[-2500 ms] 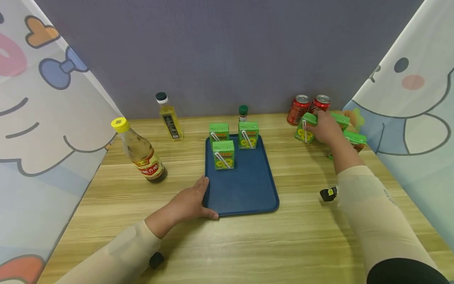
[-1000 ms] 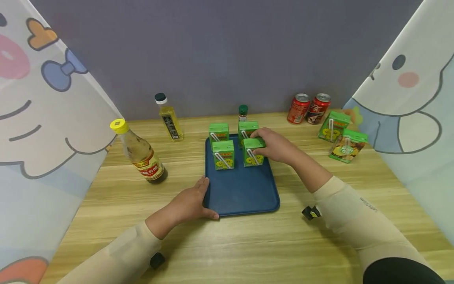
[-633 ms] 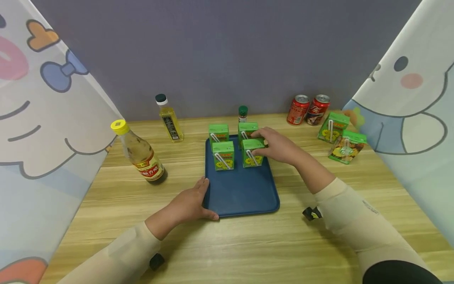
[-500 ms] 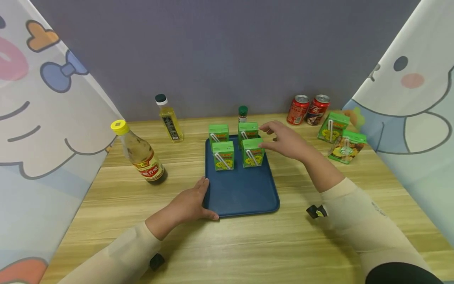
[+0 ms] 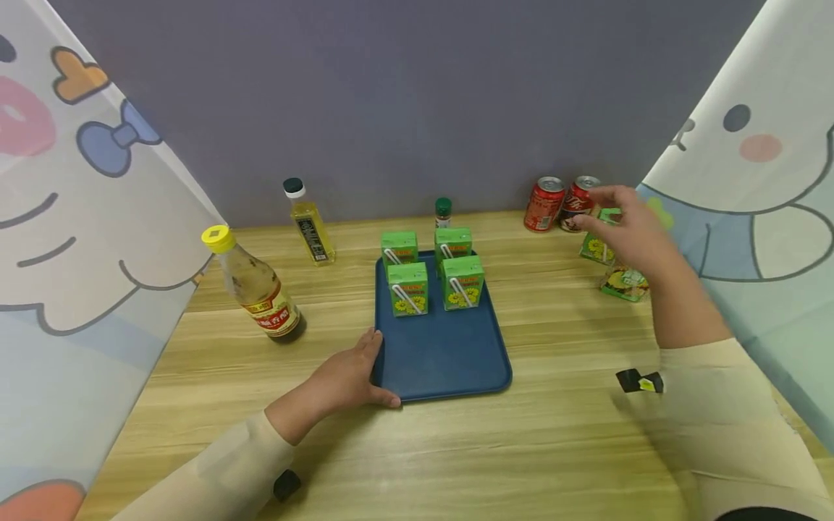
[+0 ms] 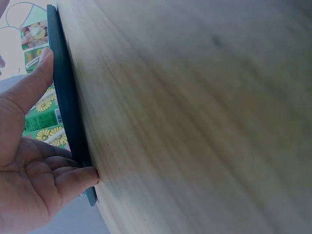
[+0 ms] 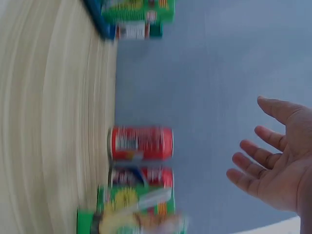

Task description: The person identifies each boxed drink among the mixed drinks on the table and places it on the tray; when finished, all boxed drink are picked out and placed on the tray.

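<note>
My left hand [image 5: 342, 376] rests against the near left corner of a blue tray [image 5: 443, 362], thumb at the front edge and fingers along the side. In the left wrist view the fingers touch the dark tray rim [image 6: 66, 87]. Several green juice boxes with straws stand on the tray's far half, among them a front right juice box [image 5: 462, 284] and a front left juice box [image 5: 408, 291]. My right hand [image 5: 628, 228] hovers with spread fingers and holds nothing. Below it stand two more juice boxes, the farther juice box [image 5: 596, 248] and the nearer juice box [image 5: 624, 283], both partly hidden.
Two red cans, the left can [image 5: 544, 205] and the right can [image 5: 578, 204], stand by the back wall. A green-capped jar [image 5: 443, 213] is behind the tray. At left are an oil bottle [image 5: 311, 230] and a yellow-capped sauce bottle [image 5: 260, 293].
My right hand brought a juice box from the right onto the tray's front right spot, let it go, then moved back right over the remaining boxes. The left hand stayed at the tray.
</note>
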Demonstrator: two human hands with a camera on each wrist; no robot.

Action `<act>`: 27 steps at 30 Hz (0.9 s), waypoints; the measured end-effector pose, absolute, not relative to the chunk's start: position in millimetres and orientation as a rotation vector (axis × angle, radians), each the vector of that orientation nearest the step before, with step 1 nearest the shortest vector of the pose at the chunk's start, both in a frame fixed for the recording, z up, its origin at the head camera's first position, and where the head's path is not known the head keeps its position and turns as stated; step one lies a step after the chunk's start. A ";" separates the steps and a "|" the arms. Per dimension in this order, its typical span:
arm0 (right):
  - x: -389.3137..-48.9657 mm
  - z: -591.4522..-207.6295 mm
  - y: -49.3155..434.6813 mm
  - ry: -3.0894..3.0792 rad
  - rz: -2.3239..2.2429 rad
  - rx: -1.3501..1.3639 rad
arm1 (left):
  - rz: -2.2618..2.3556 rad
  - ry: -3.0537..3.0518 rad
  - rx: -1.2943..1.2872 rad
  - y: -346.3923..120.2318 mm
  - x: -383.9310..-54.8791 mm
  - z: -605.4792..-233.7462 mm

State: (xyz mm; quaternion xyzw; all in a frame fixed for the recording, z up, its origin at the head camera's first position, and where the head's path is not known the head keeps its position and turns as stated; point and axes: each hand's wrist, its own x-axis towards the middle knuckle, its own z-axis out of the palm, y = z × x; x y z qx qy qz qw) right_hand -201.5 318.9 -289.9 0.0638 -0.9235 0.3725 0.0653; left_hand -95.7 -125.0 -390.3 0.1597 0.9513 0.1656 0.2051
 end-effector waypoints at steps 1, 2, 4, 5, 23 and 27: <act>-201.8 -291.3 328.5 -2.793 1.108 0.172 | 0.466 2.654 0.448 -125.1 -95.7 -390.4; -202.5 -293.6 338.0 -2.799 1.099 0.156 | 0.470 2.653 0.447 -125.1 -95.6 -390.4; -203.4 -300.3 356.2 -2.813 1.079 0.115 | 0.478 2.650 0.446 -125.2 -95.8 -390.6; -203.2 -304.0 364.7 -2.825 1.068 0.096 | 0.481 2.650 0.447 -125.3 -95.9 -390.9; -192.5 -355.0 425.1 -3.106 1.225 -0.132 | 0.462 2.642 0.440 -123.9 -95.9 -389.3; -194.0 -356.6 418.0 -3.127 1.165 -0.113 | 0.473 2.634 0.433 -124.2 -95.7 -388.2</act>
